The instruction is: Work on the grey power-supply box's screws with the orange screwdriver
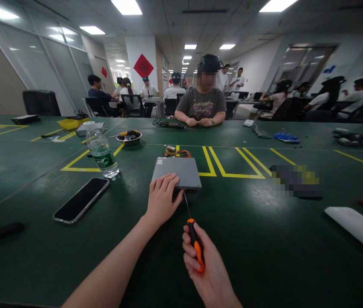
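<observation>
A grey metal computer power supply (181, 172) lies on the green table in front of me, its bundle of coloured wires (181, 153) at the far side. My left hand (164, 197) grips its near left corner, fingers on the top cover and thumb against the near face. In my right hand (200, 252) is an orange and black screwdriver (195, 244), fingers wrapped round the handle. Its thin shaft points away from me, and the tip meets the near face of the power supply beside my left thumb. What the tip touches is too small to make out.
Left of the power supply stand a water bottle (101, 152) and a phone (81, 200). Behind them is a metal bowl (133, 140) with tools. A white object (357, 231) lies at the right. Across the table sits a person (202, 105).
</observation>
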A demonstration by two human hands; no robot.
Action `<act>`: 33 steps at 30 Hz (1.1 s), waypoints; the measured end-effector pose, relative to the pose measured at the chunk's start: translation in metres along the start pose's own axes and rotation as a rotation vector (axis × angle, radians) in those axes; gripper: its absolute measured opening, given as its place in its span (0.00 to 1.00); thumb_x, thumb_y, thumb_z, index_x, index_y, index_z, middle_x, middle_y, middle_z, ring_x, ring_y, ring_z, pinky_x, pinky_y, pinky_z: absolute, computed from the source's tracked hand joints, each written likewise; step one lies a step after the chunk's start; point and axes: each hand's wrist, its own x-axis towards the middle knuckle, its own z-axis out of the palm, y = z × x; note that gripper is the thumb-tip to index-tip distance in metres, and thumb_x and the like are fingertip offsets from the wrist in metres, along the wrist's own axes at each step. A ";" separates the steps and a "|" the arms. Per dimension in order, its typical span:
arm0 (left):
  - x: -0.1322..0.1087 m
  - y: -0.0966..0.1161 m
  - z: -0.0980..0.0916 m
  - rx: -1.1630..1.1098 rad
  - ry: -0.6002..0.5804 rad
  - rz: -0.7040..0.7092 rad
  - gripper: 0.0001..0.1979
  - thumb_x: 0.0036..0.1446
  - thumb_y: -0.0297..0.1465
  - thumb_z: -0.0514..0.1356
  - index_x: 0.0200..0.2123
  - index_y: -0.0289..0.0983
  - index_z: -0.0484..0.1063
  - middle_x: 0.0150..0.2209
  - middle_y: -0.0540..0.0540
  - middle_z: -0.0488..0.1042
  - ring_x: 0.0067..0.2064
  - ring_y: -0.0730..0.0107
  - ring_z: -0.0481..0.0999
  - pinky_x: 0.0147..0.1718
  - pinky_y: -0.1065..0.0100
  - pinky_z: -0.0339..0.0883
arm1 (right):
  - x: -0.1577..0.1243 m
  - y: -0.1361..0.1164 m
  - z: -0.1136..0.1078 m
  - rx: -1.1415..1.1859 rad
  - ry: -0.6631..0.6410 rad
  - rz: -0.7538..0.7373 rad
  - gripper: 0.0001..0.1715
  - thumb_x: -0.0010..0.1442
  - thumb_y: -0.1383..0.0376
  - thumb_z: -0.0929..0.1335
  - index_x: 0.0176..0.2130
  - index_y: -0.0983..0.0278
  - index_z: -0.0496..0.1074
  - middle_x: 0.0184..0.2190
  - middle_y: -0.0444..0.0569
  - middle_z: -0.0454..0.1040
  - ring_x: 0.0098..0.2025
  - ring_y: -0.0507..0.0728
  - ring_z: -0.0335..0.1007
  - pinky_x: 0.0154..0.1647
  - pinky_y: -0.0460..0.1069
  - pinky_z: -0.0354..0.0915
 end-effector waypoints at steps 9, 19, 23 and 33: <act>0.000 -0.001 0.000 0.001 -0.016 -0.001 0.15 0.57 0.34 0.54 0.48 0.39 0.64 0.52 0.45 0.68 0.54 0.61 0.63 0.51 0.58 0.53 | 0.001 0.002 -0.001 0.030 0.029 -0.045 0.10 0.60 0.65 0.64 0.33 0.71 0.69 0.23 0.45 0.67 0.15 0.42 0.51 0.10 0.37 0.47; 0.000 0.000 0.002 -0.008 0.002 -0.002 0.15 0.56 0.34 0.54 0.48 0.39 0.64 0.51 0.45 0.69 0.54 0.61 0.64 0.50 0.58 0.53 | -0.003 0.004 0.003 -0.014 0.102 -0.041 0.12 0.61 0.63 0.64 0.38 0.72 0.69 0.26 0.49 0.69 0.20 0.45 0.60 0.14 0.38 0.54; 0.000 0.000 0.001 -0.008 0.002 -0.004 0.15 0.56 0.33 0.54 0.48 0.39 0.64 0.51 0.45 0.69 0.54 0.60 0.64 0.50 0.57 0.53 | -0.004 0.006 0.006 -0.006 0.057 -0.012 0.14 0.62 0.63 0.62 0.39 0.72 0.69 0.24 0.47 0.67 0.18 0.45 0.57 0.11 0.37 0.47; -0.001 0.000 -0.001 -0.010 -0.026 -0.004 0.18 0.55 0.33 0.54 0.49 0.39 0.63 0.53 0.44 0.67 0.55 0.59 0.63 0.52 0.57 0.53 | -0.011 0.003 0.013 0.109 0.065 0.042 0.13 0.63 0.64 0.61 0.36 0.71 0.68 0.25 0.48 0.68 0.18 0.44 0.57 0.12 0.37 0.52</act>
